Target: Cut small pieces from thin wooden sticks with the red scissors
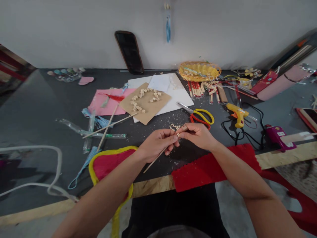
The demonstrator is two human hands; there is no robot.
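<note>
My left hand (160, 143) is closed, its thumb and fingers pinching a small pale wooden piece (178, 135). The fingertips of my right hand (195, 135) meet it there, closed on the same piece. A thin wooden stick (155, 161) comes out below my left hand; whether the fingers grip it I cannot tell. Just beyond the fingertips lie several short cut stick pieces (176, 127). Scissors (198, 114) with yellow and red handles rest open behind my right hand. Clusters of small pale pieces (138, 106) are on the brown card (158, 110).
A yellow glue gun (237, 115) with a black cord lies at the right, near a pink bottle (282, 82). At the back are a yellow basket (199, 72) and a leaning phone (129, 52). Red cloth (198, 170) covers part of the front edge.
</note>
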